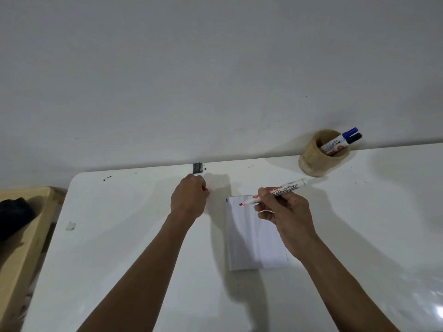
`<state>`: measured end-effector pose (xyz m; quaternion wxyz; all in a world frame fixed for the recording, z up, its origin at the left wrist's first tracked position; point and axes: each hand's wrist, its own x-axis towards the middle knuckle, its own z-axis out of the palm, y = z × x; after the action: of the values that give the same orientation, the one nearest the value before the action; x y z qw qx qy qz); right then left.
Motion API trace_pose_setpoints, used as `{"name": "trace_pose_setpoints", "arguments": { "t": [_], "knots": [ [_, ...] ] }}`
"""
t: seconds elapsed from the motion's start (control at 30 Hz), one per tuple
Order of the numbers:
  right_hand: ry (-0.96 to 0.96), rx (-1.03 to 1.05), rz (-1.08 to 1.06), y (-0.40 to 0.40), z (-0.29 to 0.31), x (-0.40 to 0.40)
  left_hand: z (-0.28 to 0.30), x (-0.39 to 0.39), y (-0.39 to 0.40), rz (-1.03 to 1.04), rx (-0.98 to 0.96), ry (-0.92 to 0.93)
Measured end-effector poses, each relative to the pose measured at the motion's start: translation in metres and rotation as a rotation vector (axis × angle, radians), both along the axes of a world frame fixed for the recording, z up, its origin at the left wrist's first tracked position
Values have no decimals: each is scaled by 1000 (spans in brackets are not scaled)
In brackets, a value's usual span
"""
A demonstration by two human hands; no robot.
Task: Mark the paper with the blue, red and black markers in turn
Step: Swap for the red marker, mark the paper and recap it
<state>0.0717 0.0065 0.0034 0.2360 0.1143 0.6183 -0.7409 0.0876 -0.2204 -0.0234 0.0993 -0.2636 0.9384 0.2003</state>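
Observation:
A white paper [254,238] lies on the white table [134,236], right of centre. My right hand [285,216] grips an uncapped red marker [287,188], its red tip hovering over the paper's top left corner. My left hand [189,197] is closed in a fist left of the paper; a bit of red shows at its fingers, possibly the marker's cap. The blue marker [347,134] and the black marker [353,139] stand capped in a tan cup [311,161] at the back right.
A small dark block [197,168] sits at the table's far edge by the wall. A scrap of tape [71,225] lies on the left of the table. A wooden bench [21,236] with a black object stands left of the table.

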Motion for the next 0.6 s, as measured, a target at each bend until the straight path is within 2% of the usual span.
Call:
{"name": "trace_pose_setpoints", "arguments": {
  "t": [0.2, 0.27, 0.33, 0.43, 0.6],
  "knots": [
    [13, 21, 6, 3, -4, -1, 6, 4, 1, 64, 39, -9],
    [40, 24, -3, 3, -4, 0, 12, 19, 5, 173, 33, 84],
    [67, 29, -16, 2, -4, 1, 14, 40, 17, 243, 36, 282],
    [152, 38, 5, -1, -8, 1, 1, 70, 40, 56, 24, 463],
    [263, 89, 97, -9, -23, -2, -36, 94, 57, -221, -23, 344]
  ]
}}
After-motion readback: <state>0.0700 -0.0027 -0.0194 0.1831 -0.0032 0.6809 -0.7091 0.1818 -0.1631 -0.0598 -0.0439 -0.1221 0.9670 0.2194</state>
